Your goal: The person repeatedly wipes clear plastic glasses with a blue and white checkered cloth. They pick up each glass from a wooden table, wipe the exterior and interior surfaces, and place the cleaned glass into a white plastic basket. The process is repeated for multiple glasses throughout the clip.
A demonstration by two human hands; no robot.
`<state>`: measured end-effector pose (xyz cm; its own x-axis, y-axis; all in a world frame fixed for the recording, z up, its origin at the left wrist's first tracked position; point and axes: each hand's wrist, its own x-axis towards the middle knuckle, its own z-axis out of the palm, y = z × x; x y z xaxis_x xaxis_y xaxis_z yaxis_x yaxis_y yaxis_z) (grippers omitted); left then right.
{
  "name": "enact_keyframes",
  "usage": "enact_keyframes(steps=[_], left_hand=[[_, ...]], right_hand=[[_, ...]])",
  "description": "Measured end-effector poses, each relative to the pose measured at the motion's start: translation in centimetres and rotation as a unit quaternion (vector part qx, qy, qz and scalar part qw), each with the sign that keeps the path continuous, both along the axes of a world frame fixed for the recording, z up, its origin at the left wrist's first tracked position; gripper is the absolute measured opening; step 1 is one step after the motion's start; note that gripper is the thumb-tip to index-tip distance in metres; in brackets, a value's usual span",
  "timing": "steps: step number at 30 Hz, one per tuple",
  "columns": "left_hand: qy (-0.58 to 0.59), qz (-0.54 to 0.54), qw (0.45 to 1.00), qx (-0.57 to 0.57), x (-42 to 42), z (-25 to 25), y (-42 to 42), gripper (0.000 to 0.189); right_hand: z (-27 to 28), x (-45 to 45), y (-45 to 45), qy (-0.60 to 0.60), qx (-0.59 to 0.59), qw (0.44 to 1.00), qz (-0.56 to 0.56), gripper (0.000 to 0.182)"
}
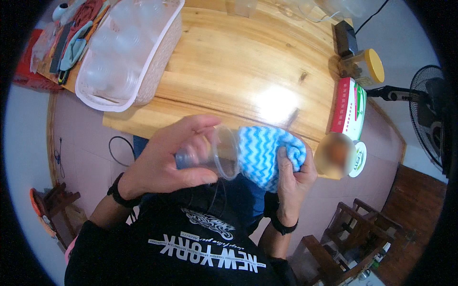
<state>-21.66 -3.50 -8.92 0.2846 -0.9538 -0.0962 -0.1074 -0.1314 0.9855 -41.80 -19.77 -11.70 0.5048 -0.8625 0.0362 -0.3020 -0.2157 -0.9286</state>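
My left hand [159, 157] grips a clear plastic cup [226, 153] from around its side. The cup lies tilted on its side in the air, its round mouth facing right. In my right hand [295, 182] is a bunched cloth [259, 153] with blue and white zigzag stripes, the thumb pressing on its folded end. The cloth sits right at the cup's mouth; whether it touches the rim I cannot tell. Both hands are above my lap, at the near edge of the wooden table [229, 53].
A pale pink plastic basket [152, 68] at left holds several clear cups [121, 39]. Gloves [75, 50] lie beyond it. Along the right edge stand a yellow-lidded jar [363, 66], a red-and-white box [345, 105] and a blurred round item [336, 155]. A fan [427, 107] stands farther right.
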Motion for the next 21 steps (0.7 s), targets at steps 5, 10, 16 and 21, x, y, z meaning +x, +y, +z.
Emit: enact_keyframes(steps=[5,10,16,21], left_hand=[[0.131,-0.019,0.991,0.001,0.2,0.1,-0.1,0.081],[0.227,-0.078,0.970,0.046,-0.9,0.4,-0.5,0.086],[0.268,-0.106,0.958,0.015,-1.6,1.0,-0.7,0.079],[0.026,-0.111,0.993,-0.037,-0.6,1.4,-1.1,0.072]], right_hand=[[2.4,0.5,0.8,0.000,0.022,1.000,0.014,0.034],[3.0,1.0,1.4,-0.085,0.054,0.961,0.258,0.051],[3.1,1.6,2.4,-0.171,0.240,0.922,0.251,0.074],[4.2,0.4,2.0,-0.107,0.291,0.923,0.228,0.079]])
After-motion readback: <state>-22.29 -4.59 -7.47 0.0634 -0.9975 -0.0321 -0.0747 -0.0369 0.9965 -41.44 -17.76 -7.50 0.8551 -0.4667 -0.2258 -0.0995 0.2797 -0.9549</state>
